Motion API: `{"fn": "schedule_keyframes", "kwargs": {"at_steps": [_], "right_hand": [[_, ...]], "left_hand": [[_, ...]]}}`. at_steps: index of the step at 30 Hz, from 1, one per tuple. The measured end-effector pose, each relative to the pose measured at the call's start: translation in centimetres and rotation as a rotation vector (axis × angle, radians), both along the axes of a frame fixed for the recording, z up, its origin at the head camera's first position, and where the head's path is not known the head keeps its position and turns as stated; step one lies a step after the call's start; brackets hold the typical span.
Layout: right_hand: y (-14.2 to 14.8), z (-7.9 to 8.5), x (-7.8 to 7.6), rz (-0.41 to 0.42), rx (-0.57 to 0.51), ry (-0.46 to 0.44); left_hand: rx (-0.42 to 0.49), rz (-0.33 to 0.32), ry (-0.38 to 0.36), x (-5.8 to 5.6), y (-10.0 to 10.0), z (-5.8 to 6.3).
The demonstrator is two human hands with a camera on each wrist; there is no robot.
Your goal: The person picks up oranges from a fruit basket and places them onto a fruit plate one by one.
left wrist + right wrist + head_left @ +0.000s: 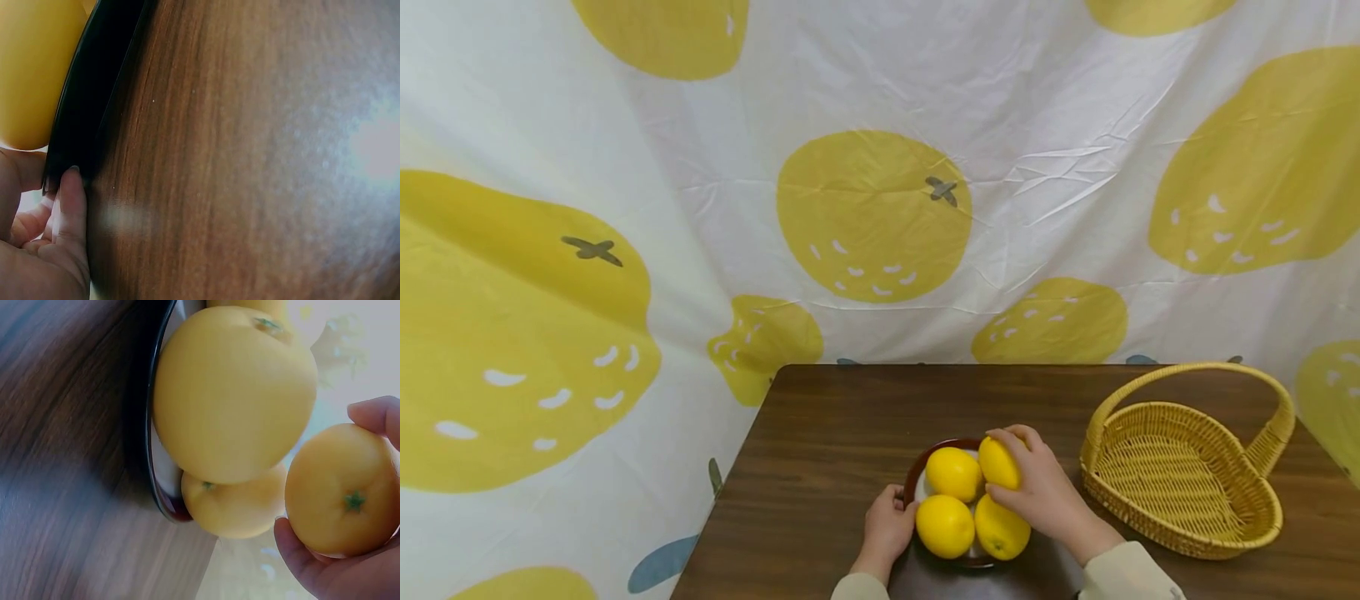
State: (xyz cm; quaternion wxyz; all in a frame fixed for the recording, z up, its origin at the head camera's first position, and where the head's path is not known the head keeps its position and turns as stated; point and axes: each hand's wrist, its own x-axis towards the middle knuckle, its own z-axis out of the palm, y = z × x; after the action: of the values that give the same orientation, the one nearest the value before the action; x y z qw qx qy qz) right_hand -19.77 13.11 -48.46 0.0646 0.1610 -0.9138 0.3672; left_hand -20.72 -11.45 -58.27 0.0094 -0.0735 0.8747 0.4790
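Observation:
A round plate (912,481) with a dark red-brown rim and a pale inside holds several plump yellow lemons. My left hand (886,525) pinches the plate's left rim; in the left wrist view its fingers are on both sides of the dark rim (84,106). My right hand (1043,492) grips one lemon (1000,463) at the far right of the plate, fingers around its top and thumb at its near side. In the right wrist view that lemon (350,494) shows a green stem end. Another lemon (1002,528) sits just below the right hand, beside the near-left lemon (945,527) and the far-left lemon (953,473).
To the right of the plate stands a woven basket (1172,483) with a tall arched handle, its woven bottom visible. Both rest on a dark wooden table (820,433). A white cloth (865,92) printed with yellow fruit hangs behind and along the sides.

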Motion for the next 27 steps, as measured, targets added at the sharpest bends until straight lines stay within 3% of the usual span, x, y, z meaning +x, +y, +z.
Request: {"fn": "schedule_keyframes", "kwargs": {"at_steps": [27], "right_hand": [[-2.0, -0.9, -1.0, -0.025, 0.05, -0.01]], "left_hand": [[-0.015, 0.022, -0.006, 0.1, 0.3, 0.3]]}}
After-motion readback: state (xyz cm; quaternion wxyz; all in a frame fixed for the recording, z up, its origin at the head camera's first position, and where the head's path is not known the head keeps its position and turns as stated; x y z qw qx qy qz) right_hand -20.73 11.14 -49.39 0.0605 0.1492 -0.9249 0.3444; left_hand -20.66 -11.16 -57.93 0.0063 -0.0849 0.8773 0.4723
